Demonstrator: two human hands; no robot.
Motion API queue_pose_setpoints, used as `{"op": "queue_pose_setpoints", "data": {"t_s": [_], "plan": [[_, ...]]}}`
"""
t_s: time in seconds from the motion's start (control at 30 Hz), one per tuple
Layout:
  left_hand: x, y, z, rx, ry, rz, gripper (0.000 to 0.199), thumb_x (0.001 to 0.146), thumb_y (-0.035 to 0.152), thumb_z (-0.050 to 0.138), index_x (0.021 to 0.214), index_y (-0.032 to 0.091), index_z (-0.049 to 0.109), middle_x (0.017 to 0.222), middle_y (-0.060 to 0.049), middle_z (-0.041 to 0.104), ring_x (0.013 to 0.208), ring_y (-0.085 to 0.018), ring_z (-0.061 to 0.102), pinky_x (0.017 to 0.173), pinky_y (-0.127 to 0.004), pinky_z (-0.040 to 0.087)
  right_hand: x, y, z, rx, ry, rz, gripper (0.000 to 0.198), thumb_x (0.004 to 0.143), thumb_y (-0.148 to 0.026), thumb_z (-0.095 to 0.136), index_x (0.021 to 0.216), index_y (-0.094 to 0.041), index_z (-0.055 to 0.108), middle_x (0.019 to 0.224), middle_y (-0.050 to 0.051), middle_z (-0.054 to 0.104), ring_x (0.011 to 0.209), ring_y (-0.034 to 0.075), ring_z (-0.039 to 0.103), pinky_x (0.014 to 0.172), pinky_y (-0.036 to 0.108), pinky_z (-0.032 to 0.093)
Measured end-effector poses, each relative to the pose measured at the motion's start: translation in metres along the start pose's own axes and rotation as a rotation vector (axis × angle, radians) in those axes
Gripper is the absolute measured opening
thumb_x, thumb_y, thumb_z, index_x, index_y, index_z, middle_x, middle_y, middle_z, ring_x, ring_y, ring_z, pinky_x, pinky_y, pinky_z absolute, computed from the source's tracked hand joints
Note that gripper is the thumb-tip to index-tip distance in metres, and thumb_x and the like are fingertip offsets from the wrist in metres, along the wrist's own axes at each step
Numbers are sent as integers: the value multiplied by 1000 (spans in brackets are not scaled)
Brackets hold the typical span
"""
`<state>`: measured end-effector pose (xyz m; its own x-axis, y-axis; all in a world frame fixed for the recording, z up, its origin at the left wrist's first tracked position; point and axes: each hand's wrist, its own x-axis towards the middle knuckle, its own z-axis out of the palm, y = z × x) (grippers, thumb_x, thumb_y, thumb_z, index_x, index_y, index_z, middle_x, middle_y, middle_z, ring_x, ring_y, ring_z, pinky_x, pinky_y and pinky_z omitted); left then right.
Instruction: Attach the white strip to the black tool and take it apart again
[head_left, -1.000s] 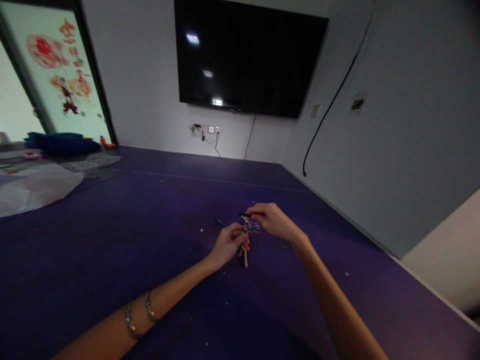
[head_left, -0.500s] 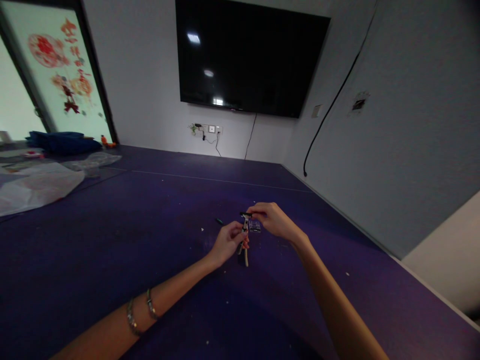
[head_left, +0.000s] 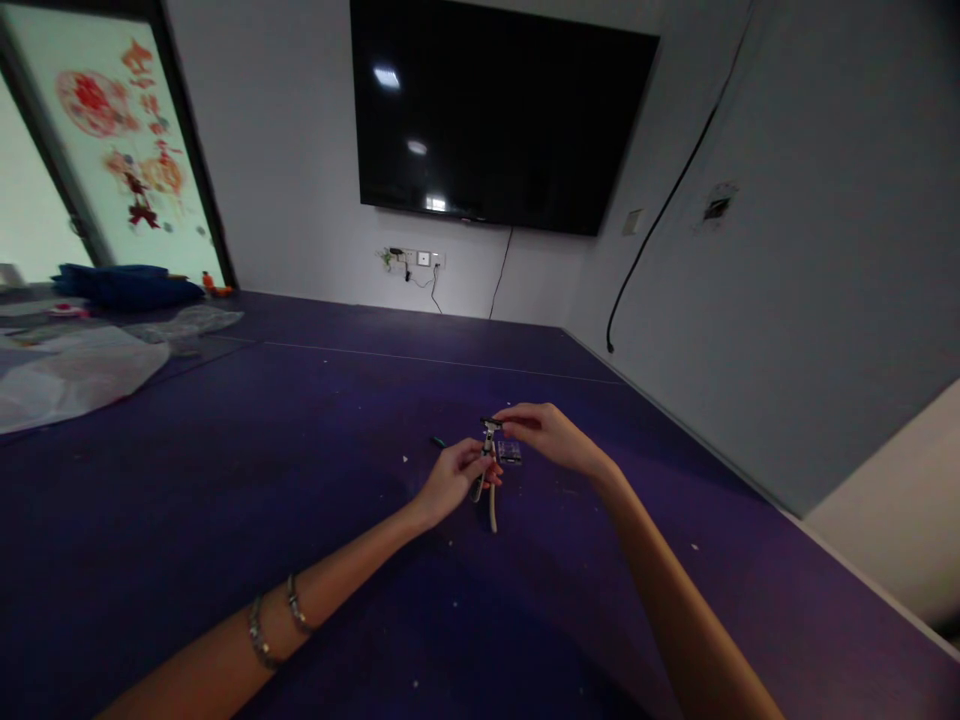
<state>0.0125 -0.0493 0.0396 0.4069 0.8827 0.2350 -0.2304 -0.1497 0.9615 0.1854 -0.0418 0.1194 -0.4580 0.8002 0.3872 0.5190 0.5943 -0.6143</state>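
My left hand (head_left: 454,482) is closed round a small T-shaped hand tool (head_left: 488,440), with a silver neck and a dark crosspiece on top; its exact kind does not show. Two slim handle-like parts, one of them cream (head_left: 493,510), point down toward me below the fingers. My right hand (head_left: 546,436) pinches the right end of the dark crosspiece (head_left: 490,422) between thumb and fingers. Just behind and under the right fingers lies a small clear case (head_left: 510,453) on the purple surface. A short dark-green stick (head_left: 438,442) rests left of the tool.
The wide purple surface (head_left: 322,440) carries scattered white specks. At the far left lie clear plastic sheeting (head_left: 90,375) and a dark blue cloth (head_left: 131,285). A television (head_left: 502,110) hangs on the far wall, and a black cable (head_left: 664,210) dangles at the right.
The tool's top has tipped slightly up and away, its crosspiece sitting a little higher. The left fingers have shifted slightly on it; the right hand stays at the crosspiece.
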Motion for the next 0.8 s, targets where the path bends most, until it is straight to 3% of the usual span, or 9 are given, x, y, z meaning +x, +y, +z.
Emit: {"op": "queue_pose_setpoints", "data": {"t_s": [0.1, 0.2, 0.33, 0.53, 0.8], "plan": [[3, 6, -4, -22, 60, -15, 32, 73, 41, 62, 87, 13, 56, 80, -7, 66, 69, -17, 64, 66, -30, 48, 2, 8, 0, 54, 100, 95, 32, 81, -31, 51, 107, -16, 61, 91, 6, 66, 76, 14, 60, 71, 27, 47], [7, 13, -10, -34, 159, 18, 28, 76, 39, 59, 89, 13, 60, 89, -9, 67, 82, -20, 63, 73, -31, 47, 2, 14, 2, 67, 153, 176, 31, 81, -36, 50, 97, -14, 65, 80, 5, 65, 66, 12, 58, 61, 24, 46], [12, 20, -19, -31, 226, 42, 25, 78, 32, 56, 91, 13, 65, 101, -10, 66, 98, -21, 58, 81, -30, 44, 0, 13, 12, 49, -25, 248, 32, 81, -38, 48, 81, -12, 67, 65, 2, 59, 55, 10, 51, 51, 21, 41], [15, 23, -23, -159, 179, -15, 23, 76, 29, 59, 89, 12, 68, 100, -11, 66, 96, -20, 58, 82, -31, 43, 0, 5, 40, 194, -267, 165, 28, 84, -37, 46, 90, -16, 63, 68, -2, 53, 54, 7, 45, 49, 18, 41], [16, 28, -29, -126, 124, -60, 29, 76, 36, 57, 90, 12, 67, 94, -10, 66, 88, -20, 60, 76, -30, 44, 8, -2, 69, 298, -122, 283, 25, 81, -37, 49, 77, -15, 61, 52, -5, 40, 44, 7, 37, 40, 18, 34]]}}
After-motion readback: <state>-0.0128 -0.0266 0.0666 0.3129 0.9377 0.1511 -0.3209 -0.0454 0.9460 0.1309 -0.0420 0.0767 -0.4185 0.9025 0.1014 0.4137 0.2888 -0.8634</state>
